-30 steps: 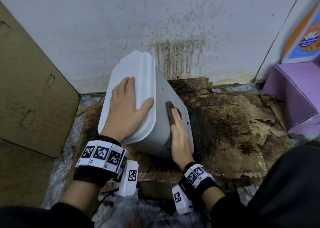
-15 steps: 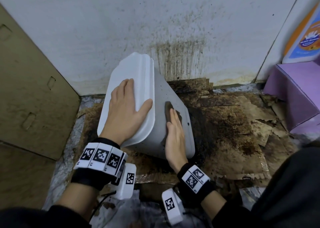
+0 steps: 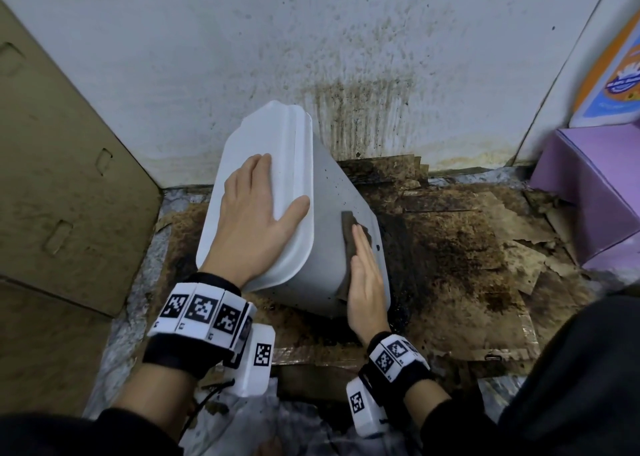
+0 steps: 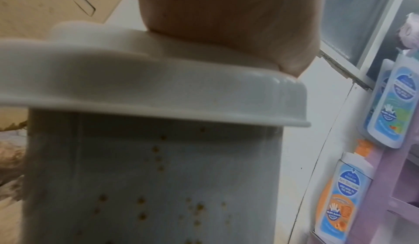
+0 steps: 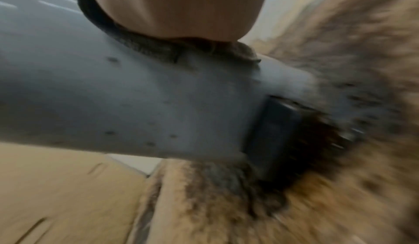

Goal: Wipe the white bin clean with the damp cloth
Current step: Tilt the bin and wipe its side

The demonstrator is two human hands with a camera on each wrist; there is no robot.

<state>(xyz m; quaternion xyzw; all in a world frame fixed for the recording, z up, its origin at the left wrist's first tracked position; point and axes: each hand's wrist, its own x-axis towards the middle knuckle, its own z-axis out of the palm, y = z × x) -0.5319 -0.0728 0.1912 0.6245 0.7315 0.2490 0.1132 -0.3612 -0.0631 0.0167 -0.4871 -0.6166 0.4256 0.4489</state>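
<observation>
The white bin [image 3: 325, 247] stands tilted on dirty cardboard, its lid [image 3: 249, 164] leaning left towards the wall. My left hand [image 3: 258, 209] lies flat on the lid with straight fingers, the thumb over the lid's edge. My right hand [image 3: 365, 275] presses a dark damp cloth [image 3: 348, 233] flat against the bin's right side wall. Brown specks dot the bin's wall [image 4: 158, 185] in the left wrist view. The blurred right wrist view shows the cloth [image 5: 140, 45] under my palm on the bin [image 5: 136, 95].
Stained, torn cardboard [image 3: 467, 254] covers the floor. A spattered white wall [image 3: 311, 57] rises right behind the bin. Brown cardboard panels [image 3: 62, 178] stand at the left, a purple box [image 3: 588, 178] at the right. Bottles [image 4: 392, 104] hang in a purple rack.
My right hand slid the cloth along the bin's side, first towards me, then slightly back up. The left hand stayed flat on the lid and the bin barely shifted.
</observation>
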